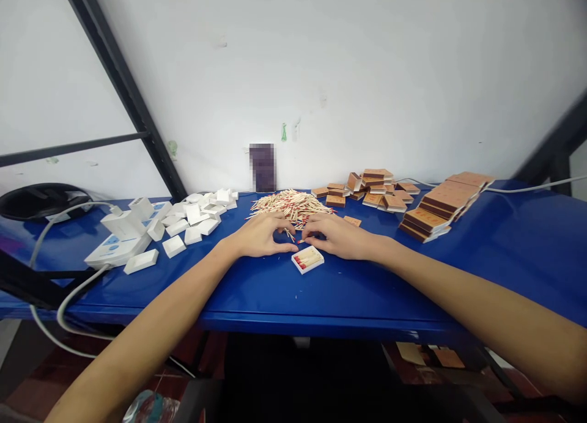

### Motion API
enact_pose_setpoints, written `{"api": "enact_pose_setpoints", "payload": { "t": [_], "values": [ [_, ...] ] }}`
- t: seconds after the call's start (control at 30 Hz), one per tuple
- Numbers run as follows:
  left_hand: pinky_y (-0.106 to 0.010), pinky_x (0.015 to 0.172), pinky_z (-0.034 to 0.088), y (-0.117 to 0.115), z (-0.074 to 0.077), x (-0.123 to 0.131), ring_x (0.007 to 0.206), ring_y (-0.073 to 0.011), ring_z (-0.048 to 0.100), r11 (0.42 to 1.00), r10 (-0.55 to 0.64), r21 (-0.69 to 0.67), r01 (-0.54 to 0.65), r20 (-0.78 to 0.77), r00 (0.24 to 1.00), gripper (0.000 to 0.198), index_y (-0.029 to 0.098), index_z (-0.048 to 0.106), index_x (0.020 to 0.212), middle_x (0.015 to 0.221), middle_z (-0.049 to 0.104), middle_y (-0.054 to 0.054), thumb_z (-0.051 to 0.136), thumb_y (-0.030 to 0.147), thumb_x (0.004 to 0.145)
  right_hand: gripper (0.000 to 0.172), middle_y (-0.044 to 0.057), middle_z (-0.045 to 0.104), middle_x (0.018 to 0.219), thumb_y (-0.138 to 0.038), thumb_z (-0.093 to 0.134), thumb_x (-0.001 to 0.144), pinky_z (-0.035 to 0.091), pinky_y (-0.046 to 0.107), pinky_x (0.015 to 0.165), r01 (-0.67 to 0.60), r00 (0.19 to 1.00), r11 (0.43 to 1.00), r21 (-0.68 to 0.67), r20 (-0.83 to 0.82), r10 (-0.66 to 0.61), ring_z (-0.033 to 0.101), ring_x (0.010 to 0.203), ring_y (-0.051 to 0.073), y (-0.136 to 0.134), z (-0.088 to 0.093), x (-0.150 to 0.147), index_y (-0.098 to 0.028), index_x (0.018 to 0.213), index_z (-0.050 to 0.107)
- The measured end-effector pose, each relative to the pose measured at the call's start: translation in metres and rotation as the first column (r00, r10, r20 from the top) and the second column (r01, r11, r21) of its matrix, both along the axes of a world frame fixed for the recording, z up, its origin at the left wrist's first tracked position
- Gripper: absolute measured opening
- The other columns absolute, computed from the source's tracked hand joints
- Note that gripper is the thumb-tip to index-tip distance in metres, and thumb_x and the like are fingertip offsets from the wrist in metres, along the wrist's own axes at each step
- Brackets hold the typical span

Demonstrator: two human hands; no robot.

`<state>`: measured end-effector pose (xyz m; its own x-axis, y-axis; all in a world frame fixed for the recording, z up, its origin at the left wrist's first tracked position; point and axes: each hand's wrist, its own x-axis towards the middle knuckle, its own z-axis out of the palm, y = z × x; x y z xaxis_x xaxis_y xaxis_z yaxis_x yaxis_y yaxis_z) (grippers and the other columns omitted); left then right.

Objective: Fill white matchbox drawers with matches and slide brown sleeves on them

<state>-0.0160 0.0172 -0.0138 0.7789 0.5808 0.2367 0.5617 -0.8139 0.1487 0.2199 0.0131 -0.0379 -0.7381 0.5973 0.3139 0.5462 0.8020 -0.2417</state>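
Observation:
My left hand [262, 235] is curled in front of the match pile, with a few matches [288, 234] at its bent fingers and the thumb held lower. Facing it, my right hand [340, 237] has its fingertips drawn together on a match [301, 241]. Just below the hands lies a small white matchbox tray [315, 266], partly filled with red-headed matches [306, 259]. Behind the hands is a large heap of loose matches [293, 204]. An orange matchbox sleeve [352, 220] lies flat beyond my right hand, partly covered by it.
White empty trays [195, 214] are heaped at left, beside a power strip [120, 249] with plugged-in chargers and cables. Orange-brown matchboxes [376, 187] lie piled at back right, near a stepped stack [447, 200]. A blurred dark rectangle [263, 168] stands against the wall. The blue table [367, 294] ends in front.

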Motion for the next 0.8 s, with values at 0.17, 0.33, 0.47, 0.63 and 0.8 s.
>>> {"api": "enact_pose_setpoints", "payload": {
  "t": [0.17,0.33,0.47,0.63,0.8],
  "values": [
    [-0.031,0.080,0.044,-0.0002,-0.0008,-0.0004,0.086,-0.0189,0.060,1.000,-0.009,0.012,0.009,-0.026,1.000,0.022,0.020,0.073,0.100,0.093,0.063,-0.005,0.058,0.023,0.084,0.016,0.006,0.062,0.089,-0.020,0.050,0.093,0.039,0.030,0.071,0.013,1.000,1.000,0.002,0.001,-0.013,0.056,0.081,0.018,-0.0004,-0.0015,-0.0013,-0.018,0.091,0.066],
    [-0.028,0.075,0.043,0.0017,-0.0025,0.0000,0.078,-0.0153,0.058,0.999,-0.033,-0.004,0.033,0.012,0.999,0.020,0.018,0.070,0.086,0.085,0.063,-0.002,0.054,0.010,0.076,0.016,0.006,0.063,0.091,-0.015,0.050,0.091,0.041,0.030,0.075,0.011,1.000,1.000,-0.018,-0.012,-0.011,0.057,0.084,0.019,-0.0025,-0.0031,-0.0027,-0.018,0.094,0.066],
    [-0.029,0.076,0.043,0.0015,-0.0006,-0.0010,0.078,-0.0150,0.058,0.996,-0.072,-0.045,0.073,0.023,0.997,0.018,0.018,0.069,0.081,0.083,0.063,-0.002,0.054,0.008,0.076,0.017,0.007,0.061,0.093,-0.016,0.049,0.093,0.043,0.032,0.078,-0.006,1.000,1.000,-0.014,-0.011,0.006,0.056,0.086,0.020,-0.0029,-0.0040,-0.0026,-0.018,0.095,0.065],
    [-0.030,0.083,0.044,-0.0009,0.0005,0.0001,0.086,-0.0163,0.059,0.989,-0.111,-0.098,0.115,0.048,0.993,0.019,0.019,0.071,0.086,0.091,0.064,-0.003,0.055,0.011,0.084,0.020,0.008,0.058,0.095,-0.019,0.047,0.096,0.044,0.033,0.080,-0.025,1.000,1.000,-0.011,-0.012,0.025,0.056,0.089,0.020,-0.0010,-0.0054,-0.0019,-0.018,0.099,0.066],
    [-0.028,0.077,0.044,0.0001,-0.0018,0.0025,0.083,-0.0154,0.059,0.988,-0.114,-0.094,0.124,0.109,0.988,0.012,0.019,0.070,0.095,0.089,0.065,-0.003,0.059,0.020,0.089,0.022,0.009,0.059,0.097,-0.024,0.046,0.098,0.044,0.034,0.080,-0.050,0.998,0.998,-0.025,-0.032,0.049,0.056,0.090,0.021,-0.0005,-0.0052,-0.0008,-0.018,0.100,0.067]
  ]
}}
